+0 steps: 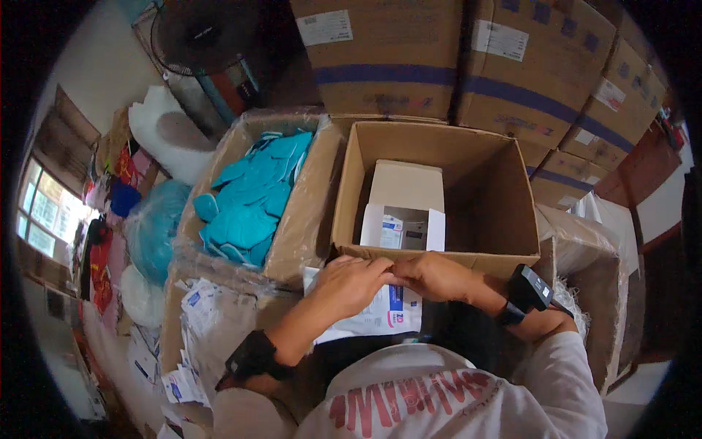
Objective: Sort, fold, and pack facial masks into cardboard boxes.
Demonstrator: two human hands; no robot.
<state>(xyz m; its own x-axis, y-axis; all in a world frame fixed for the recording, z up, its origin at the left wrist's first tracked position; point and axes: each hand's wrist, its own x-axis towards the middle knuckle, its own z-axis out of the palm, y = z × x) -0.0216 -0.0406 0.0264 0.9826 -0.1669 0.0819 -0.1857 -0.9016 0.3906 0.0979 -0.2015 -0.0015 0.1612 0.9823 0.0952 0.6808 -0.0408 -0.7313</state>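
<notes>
A white packet [365, 322] with blue and pink printing lies flat in front of my body, near the wall of the open cardboard box [468, 262]. At its upper edge my left hand [345, 282] and my right hand [430, 276] meet, fingers closed in a pinch on that edge. The fingertips and part of the packet are hidden by the hands. Just beyond, inside the cardboard box, stands a small white carton [436, 230] with its top open and printed packets inside. A plain pale carton [406, 185] sits behind it.
Left of the box, a plastic-lined carton [301, 233] holds many teal face masks [256, 190]. Nearer on the left, another carton [252, 307] has printed white packets [201, 300]. Sealed cardboard boxes [391, 44] are stacked behind. To the right stands an open plastic-wrapped carton [596, 293].
</notes>
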